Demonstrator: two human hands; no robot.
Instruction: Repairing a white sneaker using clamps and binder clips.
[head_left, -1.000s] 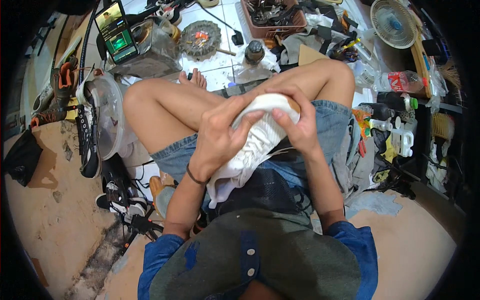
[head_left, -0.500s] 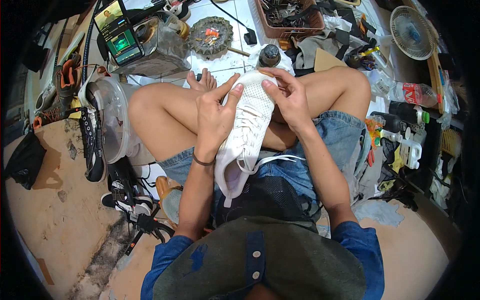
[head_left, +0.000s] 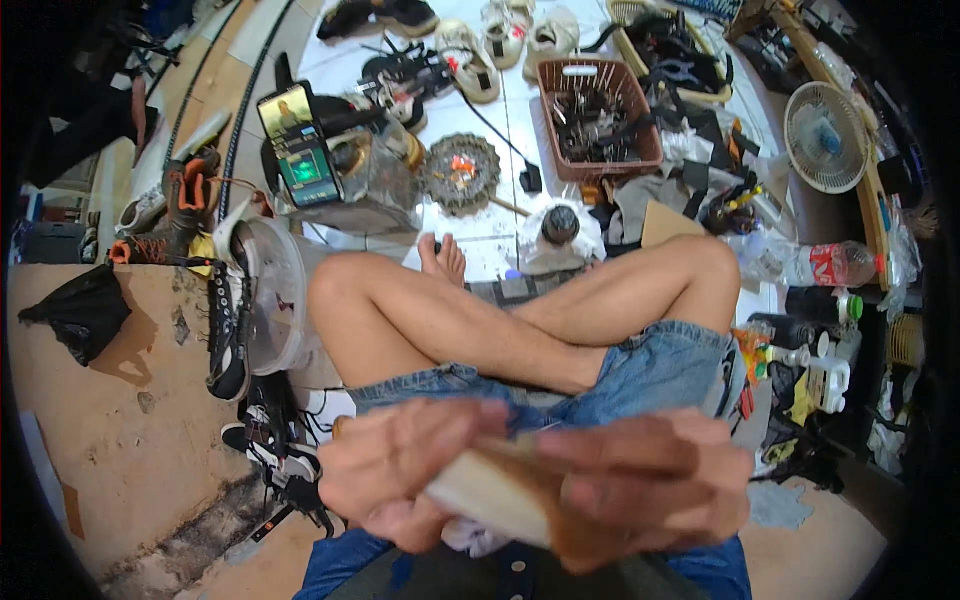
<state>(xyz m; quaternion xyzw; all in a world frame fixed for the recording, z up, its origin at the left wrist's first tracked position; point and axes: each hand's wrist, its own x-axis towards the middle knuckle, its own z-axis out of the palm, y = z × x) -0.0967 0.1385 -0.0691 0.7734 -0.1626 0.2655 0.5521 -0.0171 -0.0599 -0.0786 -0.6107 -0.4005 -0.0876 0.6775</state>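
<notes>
Close to the camera, low in the picture, both hands grip the white lace-up shoe (head_left: 500,490). It is raised above my lap and turned so its pale sole edge and tan-brown underside show, smeared by motion. My left hand (head_left: 405,465) is closed around the shoe's left part. On the other side my right hand (head_left: 665,480) has its fingers across the brown underside. The fingers hide much of the shoe, and its laces and upper are mostly out of sight.
Beyond my crossed legs stand a dark jar (head_left: 559,226), a round ridged dish (head_left: 460,172) and a brown basket of metal tools (head_left: 600,120). A phone (head_left: 300,145) leans at the left above a clear tub (head_left: 277,300). Bottles (head_left: 828,266) and a white fan (head_left: 826,137) line the right.
Both hands have lifted the shoe from over my lap toward the camera and tipped it, so the sole shows instead of the laced upper. The view has shifted, showing more floor ahead.
</notes>
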